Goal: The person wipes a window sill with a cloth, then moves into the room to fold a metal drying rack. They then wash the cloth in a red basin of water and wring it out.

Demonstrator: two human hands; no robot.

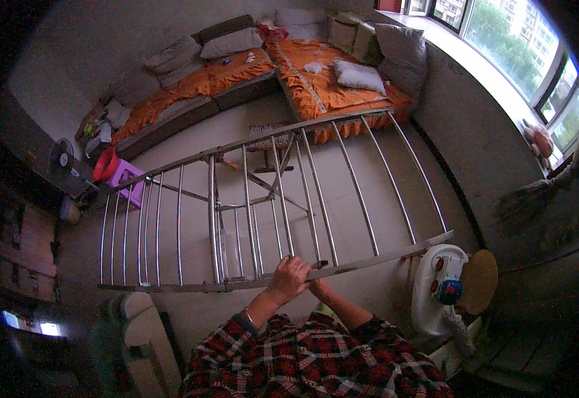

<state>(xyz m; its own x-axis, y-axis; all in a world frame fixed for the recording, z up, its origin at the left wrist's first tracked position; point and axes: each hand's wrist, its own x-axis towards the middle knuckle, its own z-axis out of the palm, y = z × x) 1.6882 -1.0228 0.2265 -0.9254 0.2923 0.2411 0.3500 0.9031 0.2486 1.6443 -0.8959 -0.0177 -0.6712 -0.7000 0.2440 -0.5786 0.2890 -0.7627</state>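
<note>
A metal folding drying rack (212, 219) with many thin shiny bars spreads wide across the middle of the view, its top level and its crossed legs below. My left hand (289, 275) is closed round the near rail, close to a short dark piece (319, 264) on that rail. Just right of it and lower, my right hand (321, 288) reaches under the same rail. Its fingers are hidden there, so their grip does not show. Both forearms come out of red-and-black checked sleeves.
Beyond the rack stand a sofa with orange covers (303, 73) and a small stool (269, 136). At left are a purple plastic stool (127, 176), a red basin (106, 164) and a fan (62, 156). A white baby walker (429, 288) stands close at right, beside a round wooden seat (480, 282).
</note>
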